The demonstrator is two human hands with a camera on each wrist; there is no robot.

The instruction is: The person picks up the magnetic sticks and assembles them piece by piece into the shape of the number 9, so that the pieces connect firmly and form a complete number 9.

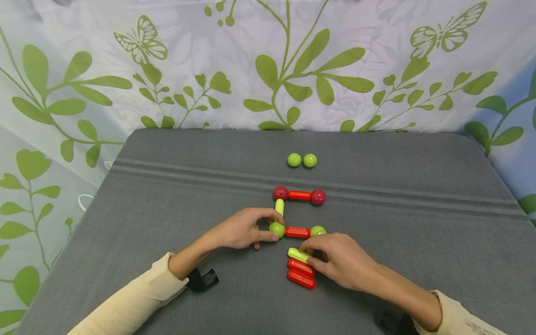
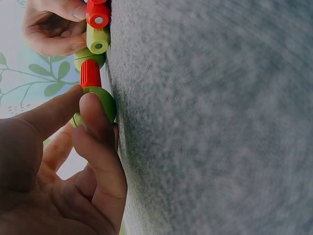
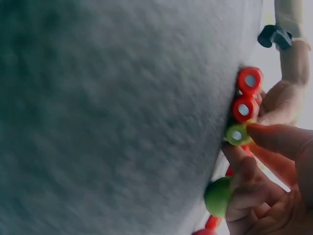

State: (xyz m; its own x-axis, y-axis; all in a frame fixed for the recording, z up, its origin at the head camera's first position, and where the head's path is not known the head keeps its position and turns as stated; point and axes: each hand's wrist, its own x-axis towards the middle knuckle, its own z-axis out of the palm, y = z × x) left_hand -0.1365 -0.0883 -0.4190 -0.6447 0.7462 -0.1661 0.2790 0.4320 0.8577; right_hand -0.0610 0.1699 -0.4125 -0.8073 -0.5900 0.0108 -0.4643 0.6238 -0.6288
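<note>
My left hand (image 1: pixel 244 228) pinches a green ball (image 1: pixel 277 229) at the near left corner of a joined shape of magnetic rods and balls. From that ball a red rod (image 1: pixel 297 232) runs right to another green ball (image 1: pixel 318 231), and a yellow-green rod (image 1: pixel 279 209) runs back to a dark red ball (image 1: pixel 280 193). My right hand (image 1: pixel 345 260) pinches the right end of a loose yellow-green rod (image 1: pixel 299 255) between thumb and fingers. Close beside it lie two red rods (image 1: pixel 301 267). In the right wrist view the metal end of the pinched rod (image 3: pixel 236 135) shows.
At the shape's far side a red rod (image 1: pixel 299 195) links to a second dark red ball (image 1: pixel 318 197). Farther back sit two loose green balls (image 1: pixel 294 160). A grey cloth (image 1: pixel 188 186) covers the table, and a leaf-patterned curtain (image 1: pixel 188 60) hangs behind.
</note>
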